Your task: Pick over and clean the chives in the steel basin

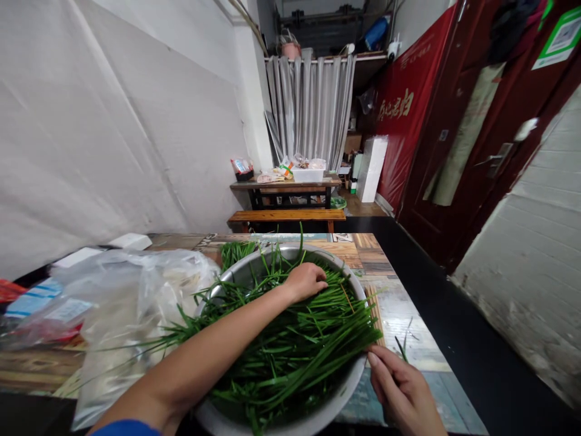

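Note:
A large metal basin point(206, 418) stands in front of me, heaped with long green garlic chives point(290, 345). My left hand point(306, 282) reaches across the heap, its fingers curled down onto chives at the far right of the basin. By the basin's right rim, my right hand point(402, 387) has thumb and forefinger pressed together near the chive ends. What is pinched there, if anything, cannot be made out. Thin tan sticks point(374, 306) lie close above those fingertips, beside the rim. A thin brownish strand point(347, 298) lies across the chives near my left hand.
More chives point(236, 251) lie behind the basin. Clear plastic bags point(145, 303) cover the table's left side. A few loose blades point(402, 349) lie on the wood-patterned table point(426, 339). Beyond it stand a bench point(285, 215) and a table holding a white tub point(309, 174).

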`<move>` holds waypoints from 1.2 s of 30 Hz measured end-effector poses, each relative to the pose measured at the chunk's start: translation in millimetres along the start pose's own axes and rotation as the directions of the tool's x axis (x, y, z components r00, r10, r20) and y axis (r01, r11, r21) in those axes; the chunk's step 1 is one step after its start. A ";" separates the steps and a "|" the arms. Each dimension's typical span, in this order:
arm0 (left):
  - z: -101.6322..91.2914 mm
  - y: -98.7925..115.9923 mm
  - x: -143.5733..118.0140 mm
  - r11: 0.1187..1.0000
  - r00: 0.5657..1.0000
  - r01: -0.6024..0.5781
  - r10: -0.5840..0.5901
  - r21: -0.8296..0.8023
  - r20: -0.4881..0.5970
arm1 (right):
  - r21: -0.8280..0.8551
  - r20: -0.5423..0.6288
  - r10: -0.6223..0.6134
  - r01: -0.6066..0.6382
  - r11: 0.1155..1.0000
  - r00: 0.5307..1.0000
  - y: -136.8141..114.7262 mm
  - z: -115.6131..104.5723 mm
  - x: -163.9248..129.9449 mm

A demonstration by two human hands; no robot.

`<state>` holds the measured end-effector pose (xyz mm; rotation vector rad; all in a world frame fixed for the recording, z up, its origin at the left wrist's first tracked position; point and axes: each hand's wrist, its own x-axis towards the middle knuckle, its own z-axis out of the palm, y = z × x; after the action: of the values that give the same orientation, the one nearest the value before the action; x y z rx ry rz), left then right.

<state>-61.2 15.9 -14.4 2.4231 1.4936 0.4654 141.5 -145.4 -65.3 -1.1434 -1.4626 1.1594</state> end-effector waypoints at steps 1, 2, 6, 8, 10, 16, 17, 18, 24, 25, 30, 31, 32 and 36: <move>0.9 -0.3 1.5 0.998 0.999 0.046 -0.047 -0.047 -0.010 | -0.002 0.001 -0.004 0.004 1.000 1.000 -0.9 0.1 -0.4; 0.9 -0.6 3.1 0.989 0.995 0.093 -0.095 -0.113 -0.012 | -0.002 0.004 -0.007 0.007 1.000 1.000 -2.1 0.1 -0.8; -7.2 0.3 6.3 0.904 0.974 0.227 -0.219 -0.363 0.062 | 0.000 -0.002 0.004 -0.004 1.000 1.000 -7.4 -0.1 -2.2; -14.2 1.3 5.3 0.832 0.958 0.286 -0.267 -0.475 0.109 | 0.000 -0.010 0.013 -0.013 1.000 1.000 -8.9 -0.1 -2.8; -20.5 1.0 3.3 0.718 0.930 0.365 -0.315 -0.593 0.190 | 0.008 -0.013 0.016 -0.016 1.000 1.000 -9.5 0.1 -3.2; -24.0 -7.7 -4.3 0.596 0.898 0.440 -0.283 -0.671 0.338 | 0.024 -0.020 0.009 -0.008 1.000 1.000 -10.6 1.0 -3.2; -23.5 -7.9 -5.1 0.619 0.910 0.414 -0.265 -0.667 0.319 | 0.023 -0.024 0.003 -0.002 1.000 1.000 -11.0 0.9 -3.1; -23.1 -7.1 -5.6 0.640 0.924 0.381 -0.241 -0.667 0.296 | 0.023 -0.028 0.000 0.001 1.000 1.000 -11.4 0.8 -3.0; -26.9 12.8 -2.5 0.728 0.987 0.158 -0.128 -0.667 0.093 | 0.040 -0.016 0.027 -0.026 0.999 1.000 -11.7 1.0 -3.9; -28.7 17.4 -1.9 0.704 0.989 0.144 -0.124 -0.696 0.079 | 0.044 -0.012 0.032 -0.032 0.999 0.999 -11.4 1.2 -3.9; -42.6 39.7 -11.5 0.558 0.987 0.142 -0.146 -0.818 0.072 | 0.049 -0.014 0.026 -0.025 0.998 1.000 -11.6 1.6 -2.3; -44.9 43.6 -16.2 0.557 0.986 0.137 -0.155 -0.819 0.060 | 0.047 -0.017 0.019 -0.018 0.999 1.000 -12.0 1.6 -1.6; -46.6 47.3 -21.3 0.556 0.985 0.138 -0.161 -0.819 0.057 | 0.045 -0.022 0.012 -0.011 0.999 1.000 -12.4 1.6 -0.7; -45.8 57.5 -38.1 0.557 0.981 0.174 -0.173 -0.812 0.091 | 0.035 -0.044 -0.013 0.014 0.999 0.999 -10.9 2.8 2.8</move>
<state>-48.7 -41.3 44.1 1.5050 1.1091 0.8770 137.0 -144.4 -54.7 -1.1267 -1.4090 1.1396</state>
